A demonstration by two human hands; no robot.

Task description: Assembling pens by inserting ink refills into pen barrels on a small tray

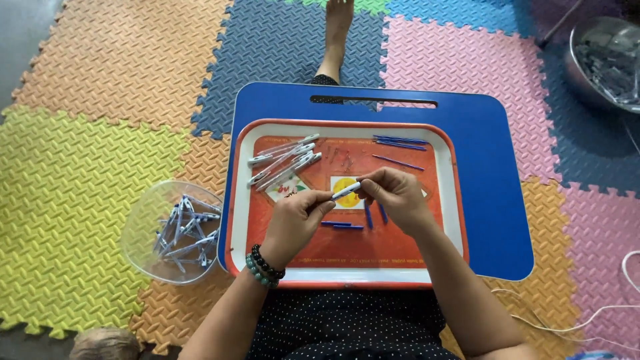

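Observation:
My left hand (295,222) and my right hand (395,195) meet over the middle of an orange tray with a white rim (240,200). Together they hold one white pen barrel with a blue end (347,191), fingertips pinched on each end of it. Beaded bracelets circle my left wrist. Several white pen barrels (285,160) lie at the tray's upper left. Thin blue ink refills (400,141) lie at its upper right, and short blue pieces (347,226) lie just below my hands.
The tray rests on a blue lap table (493,200) over coloured foam floor mats. A clear plastic bowl (143,220) with several finished pens stands on the left. A metal bowl (607,60) sits far right. A white cable (587,313) trails at lower right. A bare foot (337,27) stretches ahead.

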